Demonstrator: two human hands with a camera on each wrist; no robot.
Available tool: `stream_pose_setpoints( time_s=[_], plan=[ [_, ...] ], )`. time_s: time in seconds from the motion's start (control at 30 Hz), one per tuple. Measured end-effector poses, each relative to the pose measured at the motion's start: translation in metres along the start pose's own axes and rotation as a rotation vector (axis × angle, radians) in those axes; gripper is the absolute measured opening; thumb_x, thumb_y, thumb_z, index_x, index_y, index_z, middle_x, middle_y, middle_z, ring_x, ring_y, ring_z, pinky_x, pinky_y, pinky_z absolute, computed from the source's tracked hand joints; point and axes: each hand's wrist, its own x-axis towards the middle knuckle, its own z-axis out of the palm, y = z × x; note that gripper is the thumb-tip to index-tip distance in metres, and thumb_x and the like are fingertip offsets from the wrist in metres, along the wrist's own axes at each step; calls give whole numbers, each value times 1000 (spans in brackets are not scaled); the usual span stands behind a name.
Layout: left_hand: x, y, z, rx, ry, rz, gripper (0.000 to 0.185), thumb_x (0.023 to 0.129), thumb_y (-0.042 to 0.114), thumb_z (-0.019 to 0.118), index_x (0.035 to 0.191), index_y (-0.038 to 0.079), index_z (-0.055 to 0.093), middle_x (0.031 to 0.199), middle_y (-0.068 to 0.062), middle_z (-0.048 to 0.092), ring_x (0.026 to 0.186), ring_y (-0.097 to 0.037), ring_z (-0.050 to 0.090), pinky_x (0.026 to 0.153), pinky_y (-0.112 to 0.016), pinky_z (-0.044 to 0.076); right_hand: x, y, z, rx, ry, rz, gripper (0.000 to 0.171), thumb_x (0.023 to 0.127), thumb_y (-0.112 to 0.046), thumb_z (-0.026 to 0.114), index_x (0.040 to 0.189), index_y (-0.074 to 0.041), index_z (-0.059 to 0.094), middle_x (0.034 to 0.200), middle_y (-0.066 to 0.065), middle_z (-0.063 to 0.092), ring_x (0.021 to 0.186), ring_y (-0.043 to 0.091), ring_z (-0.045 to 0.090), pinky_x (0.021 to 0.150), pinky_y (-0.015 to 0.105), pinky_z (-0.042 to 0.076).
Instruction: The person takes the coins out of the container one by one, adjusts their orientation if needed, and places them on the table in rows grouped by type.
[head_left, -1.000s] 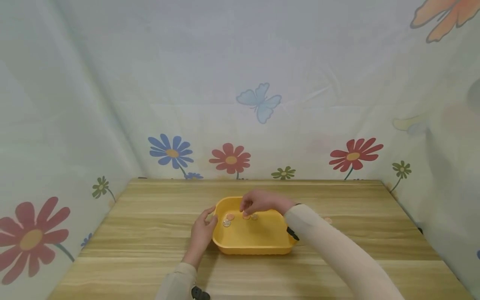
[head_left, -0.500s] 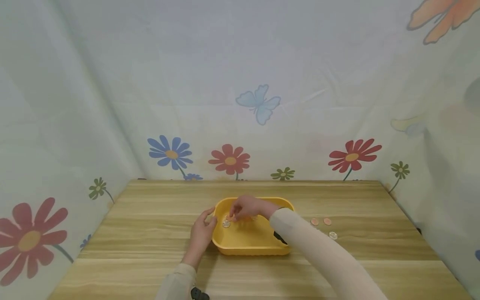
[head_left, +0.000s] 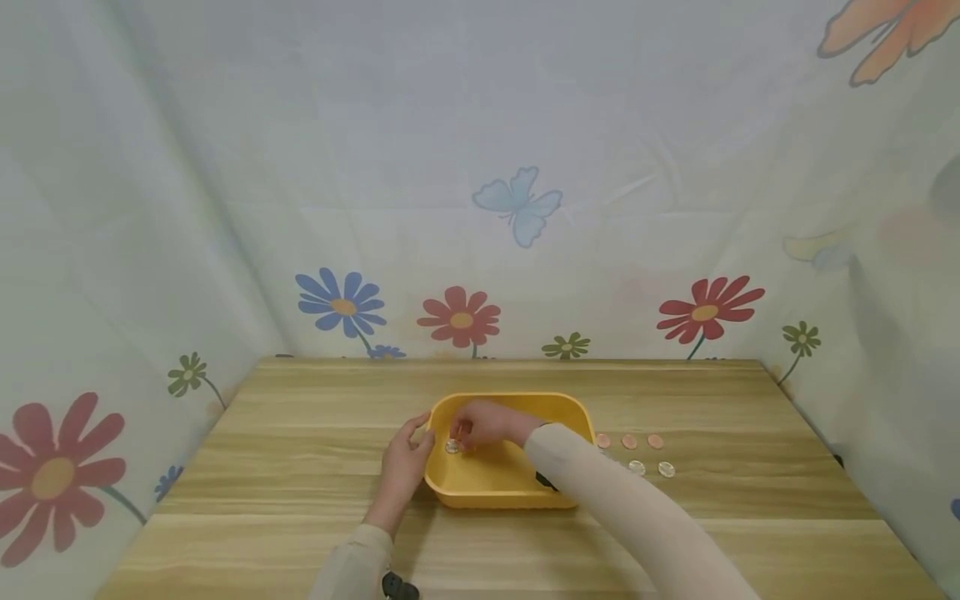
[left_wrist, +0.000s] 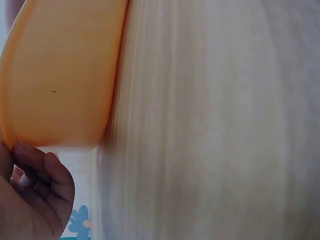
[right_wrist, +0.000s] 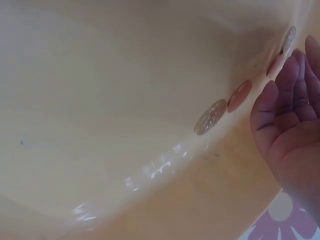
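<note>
A yellow plastic tray [head_left: 510,501] stands on the table. At its left end my left hand [head_left: 405,462] grips the rim; the left wrist view shows this hand's bent fingers [left_wrist: 59,177] just below the tray corner. My right hand [head_left: 491,423] reaches down inside, its fingertips right at a copper coin [right_wrist: 275,65] with a silver coin [right_wrist: 289,39] beyond. I cannot tell whether the right thumb and index finger pinch the coin. Behind that hand, another silver coin [right_wrist: 210,117] and copper coin [right_wrist: 240,96] lie side by side on the tray floor.
Right of the tray, copper coins [head_left: 629,442] form a row on the wooden table [head_left: 712,408]. Silver coins [head_left: 666,470] lie in front of them, partly hidden by the right sleeve [head_left: 600,492]. A flowered cloth [head_left: 615,292] hangs behind the table.
My right hand has moved left within the tray, from one pair of coins to the other. More coins on the table show as the sleeve shifts; my left hand stays at the rim.
</note>
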Motion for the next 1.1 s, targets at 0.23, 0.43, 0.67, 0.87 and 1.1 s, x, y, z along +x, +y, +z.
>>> stream_pose_setpoints(
  time_s=[0.23,0.43,0.67,0.87,1.1],
  plan=[
    [0,-2,0,-4,3,2,42,102,16,57,144,6,57,65,-9,59,52,-7,46,50,-22,43,3,0,6,-33,24,-24,19,88,-2,75,107,0,73,105,13,74,85,11,60,82,22,55],
    [1,-4,1,3,2,0,43,102,15,57,143,5,57,69,-15,63,53,-8,47,51,-23,44,4,0,9,-29,30,-24,18,88,0,75,105,1,73,102,13,74,82,11,57,77,20,52],
    [3,-5,0,4,0,-13,43,102,17,56,144,7,56,68,-13,62,52,-8,47,51,-23,44,8,2,11,-39,48,-31,14,88,-1,75,102,-1,74,100,12,75,80,8,55,76,19,50],
    [3,-3,0,3,1,-8,43,102,17,57,144,6,57,68,-11,62,53,-8,48,51,-23,44,13,3,13,-97,60,-16,11,87,-5,78,97,-4,75,96,9,75,80,9,55,79,22,51],
    [1,-2,0,-12,-13,-20,43,103,16,56,145,6,56,64,-9,59,51,-8,46,49,-22,43,12,-3,12,-112,63,17,10,85,-5,80,92,-2,74,87,7,72,75,9,53,73,22,48]
  ],
)
